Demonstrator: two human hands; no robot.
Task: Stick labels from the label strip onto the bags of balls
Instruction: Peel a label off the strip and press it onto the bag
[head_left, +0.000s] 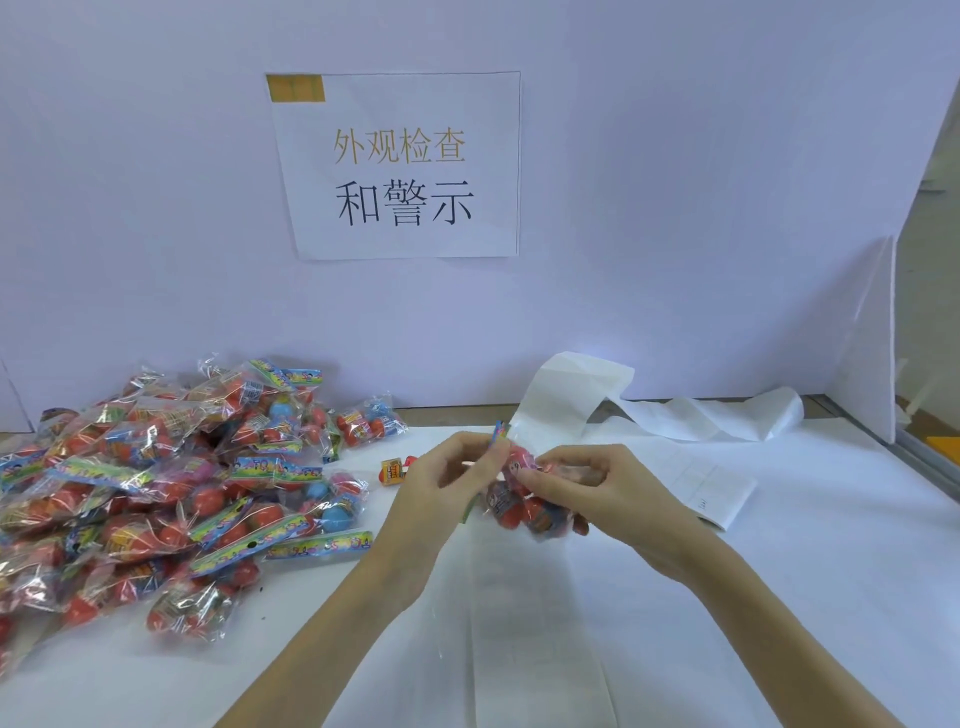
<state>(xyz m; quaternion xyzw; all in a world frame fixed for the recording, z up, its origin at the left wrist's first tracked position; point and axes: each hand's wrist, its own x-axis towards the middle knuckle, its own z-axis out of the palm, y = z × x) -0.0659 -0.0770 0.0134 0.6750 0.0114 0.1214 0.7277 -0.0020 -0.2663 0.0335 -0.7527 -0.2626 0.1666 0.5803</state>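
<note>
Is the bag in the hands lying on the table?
No. Both hands hold the bag up above the table.

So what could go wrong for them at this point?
Both the left hand and the right hand grip one crinkly bag of balls in mid-air, so a label could go on creased or crooked. The label strip lies curled behind the hands and might get dragged or folded. The loose pile of bags sits close by, so done and undone bags could get mixed.

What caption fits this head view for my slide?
Both hands, left hand and right hand, grip a clear plastic bag of red balls beside the heaped bags.
</note>
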